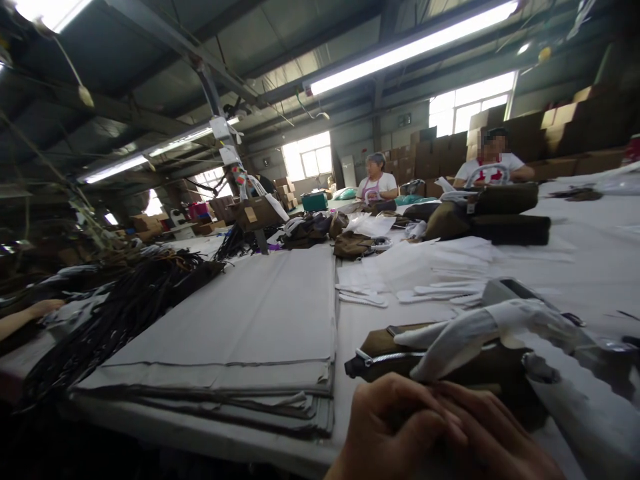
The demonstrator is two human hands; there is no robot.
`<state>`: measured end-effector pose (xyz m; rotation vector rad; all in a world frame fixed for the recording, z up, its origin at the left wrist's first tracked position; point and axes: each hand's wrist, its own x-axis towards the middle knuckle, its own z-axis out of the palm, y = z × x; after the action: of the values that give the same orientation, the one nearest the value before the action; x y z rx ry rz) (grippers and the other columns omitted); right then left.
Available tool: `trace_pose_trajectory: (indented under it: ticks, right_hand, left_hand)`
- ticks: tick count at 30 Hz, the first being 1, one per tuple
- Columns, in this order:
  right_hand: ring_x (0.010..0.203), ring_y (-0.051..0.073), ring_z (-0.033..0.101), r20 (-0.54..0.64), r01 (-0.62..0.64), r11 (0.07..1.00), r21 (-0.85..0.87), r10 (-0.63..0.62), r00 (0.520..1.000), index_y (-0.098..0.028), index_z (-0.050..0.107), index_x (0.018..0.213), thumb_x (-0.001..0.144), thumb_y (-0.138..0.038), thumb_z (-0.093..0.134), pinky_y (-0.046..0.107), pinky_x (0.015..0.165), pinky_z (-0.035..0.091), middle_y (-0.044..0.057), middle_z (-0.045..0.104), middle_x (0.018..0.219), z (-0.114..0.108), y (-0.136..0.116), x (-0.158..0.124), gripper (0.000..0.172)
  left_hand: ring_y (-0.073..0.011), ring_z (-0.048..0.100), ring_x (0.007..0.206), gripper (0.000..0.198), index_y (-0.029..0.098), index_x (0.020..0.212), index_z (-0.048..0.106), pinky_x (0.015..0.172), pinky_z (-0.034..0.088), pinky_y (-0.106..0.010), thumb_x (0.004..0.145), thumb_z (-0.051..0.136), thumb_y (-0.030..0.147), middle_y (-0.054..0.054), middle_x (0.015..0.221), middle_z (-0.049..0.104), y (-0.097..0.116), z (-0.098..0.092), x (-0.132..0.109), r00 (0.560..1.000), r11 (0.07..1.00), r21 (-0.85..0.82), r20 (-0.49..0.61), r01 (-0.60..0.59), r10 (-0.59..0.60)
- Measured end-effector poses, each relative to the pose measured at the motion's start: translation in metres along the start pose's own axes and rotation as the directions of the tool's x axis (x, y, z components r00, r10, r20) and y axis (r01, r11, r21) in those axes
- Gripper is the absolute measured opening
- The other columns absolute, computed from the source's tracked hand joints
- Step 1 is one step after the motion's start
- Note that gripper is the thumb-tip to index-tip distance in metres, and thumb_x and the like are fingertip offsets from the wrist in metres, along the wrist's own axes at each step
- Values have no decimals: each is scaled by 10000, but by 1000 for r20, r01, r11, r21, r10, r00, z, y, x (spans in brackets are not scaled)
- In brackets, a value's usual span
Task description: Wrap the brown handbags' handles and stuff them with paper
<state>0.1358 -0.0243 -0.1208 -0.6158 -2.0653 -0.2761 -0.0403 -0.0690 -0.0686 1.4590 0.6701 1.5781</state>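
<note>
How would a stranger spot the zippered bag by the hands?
Find the broad, flat stack of pale sheets. To its right, just beyond the left hand and right hand, lies an olive-brown bag. Its silvery zipper sets it apart from the pale wrapping across it.

Left hand (385, 420) and right hand (493, 427): cut off by the lower edge; whether anything is held between them cannot be discerned. Brown pouch (467, 367): partly hidden by white wrapping (450, 345). Co-worker's arm (23, 323): cropped by the left edge. Ceiling lamp (55, 12): cut by the top edge.
</note>
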Motion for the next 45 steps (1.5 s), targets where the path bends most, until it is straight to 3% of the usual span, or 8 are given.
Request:
trace_pose_trajectory:
  ticks: [6,13,18,24,34,38,41,45]
  right_hand:
    - [1046,200,703,-13,14,999,-31,-14,1000,-209,691,1191,974,-284,551,271,931,562,64,728,1162,10,5,5,269]
    - [981,191,701,-1,-23,995,-98,23,1000,-244,704,1138,1000,-269,504,294,863,552,49,726,1099,12,16,15,244]
    - [993,194,711,39,-49,985,-163,56,998,-187,712,1107,1047,-242,353,287,843,583,70,730,1080,12,19,24,368]
    - [882,197,731,50,-147,970,-194,159,986,-211,706,1042,1060,-357,307,297,717,599,58,725,1012,11,18,37,425]
    - [768,215,717,191,-337,941,-4,332,924,-229,661,936,968,-364,496,286,614,535,64,726,936,6,25,48,216]
    - [729,197,714,215,-586,787,194,549,808,-258,668,939,902,-465,617,273,635,567,15,748,875,-6,18,49,216]
    - [799,202,719,330,-741,542,396,670,665,-245,703,918,841,-483,701,271,709,596,17,756,882,-14,11,49,251]
    - [879,209,727,438,-778,248,578,710,552,-236,739,915,774,-432,781,290,829,600,20,770,924,-14,6,46,245]
  left_hand:
    - [-137,677,747,156,156,942,710,739,539,-233,937,642,296,-38,773,735,-13,-8,0,984,961,253,-167,109,-67]
    - [-83,631,611,153,181,928,776,622,517,-189,915,674,295,-36,813,716,-15,-7,2,980,956,270,-189,114,-64]
    - [-61,617,580,135,210,940,798,579,519,-171,910,676,261,-39,886,699,-10,-10,6,983,943,324,-183,75,-15]
    - [-59,611,596,152,223,971,801,585,529,-171,915,661,242,-39,911,680,-10,-11,7,987,941,331,-157,74,-23]
    - [-80,610,644,176,232,1011,786,617,519,-191,935,628,229,-35,915,681,-5,-14,8,986,924,375,-168,78,-15]
    - [-127,625,835,279,271,1157,737,763,522,-229,971,549,182,-40,1013,666,-3,-11,9,989,886,463,-144,38,33]
    - [-136,628,894,280,282,1130,743,810,516,-228,957,564,155,-26,1011,676,-3,-8,11,992,877,480,-123,24,40]
    - [-123,658,859,188,268,1037,763,781,517,-204,930,631,187,-3,958,722,-5,-5,13,989,854,519,-138,33,45]
